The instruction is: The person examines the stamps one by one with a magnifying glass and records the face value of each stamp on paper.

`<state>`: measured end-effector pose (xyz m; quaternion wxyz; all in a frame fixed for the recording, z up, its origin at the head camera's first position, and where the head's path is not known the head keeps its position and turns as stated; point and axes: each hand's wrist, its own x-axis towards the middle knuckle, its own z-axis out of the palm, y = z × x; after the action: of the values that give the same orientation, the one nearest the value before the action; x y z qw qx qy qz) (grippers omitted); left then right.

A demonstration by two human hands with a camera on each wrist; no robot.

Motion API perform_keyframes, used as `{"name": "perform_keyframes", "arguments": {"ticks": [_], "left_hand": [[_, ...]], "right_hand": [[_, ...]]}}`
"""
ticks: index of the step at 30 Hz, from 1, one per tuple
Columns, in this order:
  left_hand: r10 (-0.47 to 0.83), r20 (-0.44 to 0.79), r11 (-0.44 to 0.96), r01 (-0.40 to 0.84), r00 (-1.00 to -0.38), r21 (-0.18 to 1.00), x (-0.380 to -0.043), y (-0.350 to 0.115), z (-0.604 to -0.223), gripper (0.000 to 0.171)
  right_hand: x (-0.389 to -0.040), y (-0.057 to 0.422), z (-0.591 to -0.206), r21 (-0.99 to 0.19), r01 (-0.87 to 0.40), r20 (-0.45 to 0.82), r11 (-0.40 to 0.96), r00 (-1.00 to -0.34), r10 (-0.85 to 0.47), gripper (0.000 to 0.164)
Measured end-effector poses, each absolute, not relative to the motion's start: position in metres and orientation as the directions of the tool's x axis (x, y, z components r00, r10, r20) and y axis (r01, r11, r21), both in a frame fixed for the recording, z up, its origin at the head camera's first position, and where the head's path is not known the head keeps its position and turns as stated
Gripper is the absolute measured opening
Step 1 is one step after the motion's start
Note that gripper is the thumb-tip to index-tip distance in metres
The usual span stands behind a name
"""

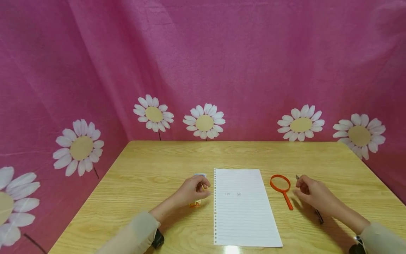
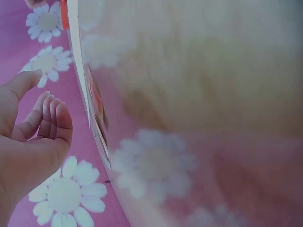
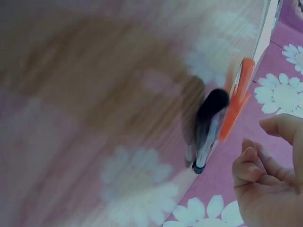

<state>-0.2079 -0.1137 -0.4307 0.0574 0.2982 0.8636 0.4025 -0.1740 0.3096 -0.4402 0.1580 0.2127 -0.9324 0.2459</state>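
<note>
My left hand (image 1: 191,192) hovers left of the paper with loosely curled fingers and nothing between them. Partly hidden beneath it lies a small colourful packet (image 1: 195,204), seen edge-on in the left wrist view. My right hand (image 1: 314,194) is over a dark pen (image 1: 319,217), its fingers loosely bent and holding nothing. In the right wrist view the pen (image 3: 207,132) lies on the table, apart from the fingers. Just left of that hand is an orange-red magnifying glass (image 1: 287,200). Between the hands lies a lined sheet of paper (image 1: 245,218) with small handwritten numbers near its upper part.
The wooden table (image 1: 142,169) has a glossy surface that reflects the surroundings. Behind it and along its sides hangs a pink curtain (image 1: 241,63) printed with white daisies. Both wrists wear dark straps below light sleeves (image 1: 133,233).
</note>
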Motion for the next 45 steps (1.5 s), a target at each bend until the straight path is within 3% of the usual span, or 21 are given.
{"name": "perform_keyframes", "arguments": {"ticks": [10,16,26,37,45], "left_hand": [[0.631,0.112,0.434,0.468,-0.768,0.769,-0.184,-0.104,-0.432,0.022],[0.673,0.054,0.444,0.462,-0.738,0.768,-0.163,-0.096,-0.432,0.025],[0.721,-0.024,0.517,0.514,-0.693,0.685,-0.138,-0.088,-0.427,0.024],[0.738,-0.07,0.585,0.583,-0.672,0.564,-0.133,-0.084,-0.428,0.024],[0.751,-0.091,0.58,0.586,-0.654,0.566,-0.132,-0.084,-0.43,0.022]], "right_hand": [[-0.189,0.317,-0.434,-0.397,-0.458,0.371,0.795,-0.873,-0.318,0.019],[-0.197,0.322,-0.438,-0.393,-0.403,0.292,0.826,-0.907,-0.304,0.02],[-0.21,0.329,-0.439,-0.389,-0.349,0.191,0.853,-0.936,-0.295,0.023],[-0.212,0.329,-0.444,-0.375,-0.294,0.154,0.879,-0.955,-0.254,0.021],[-0.213,0.327,-0.445,-0.373,-0.273,0.156,0.887,-0.961,-0.23,0.022]]}}
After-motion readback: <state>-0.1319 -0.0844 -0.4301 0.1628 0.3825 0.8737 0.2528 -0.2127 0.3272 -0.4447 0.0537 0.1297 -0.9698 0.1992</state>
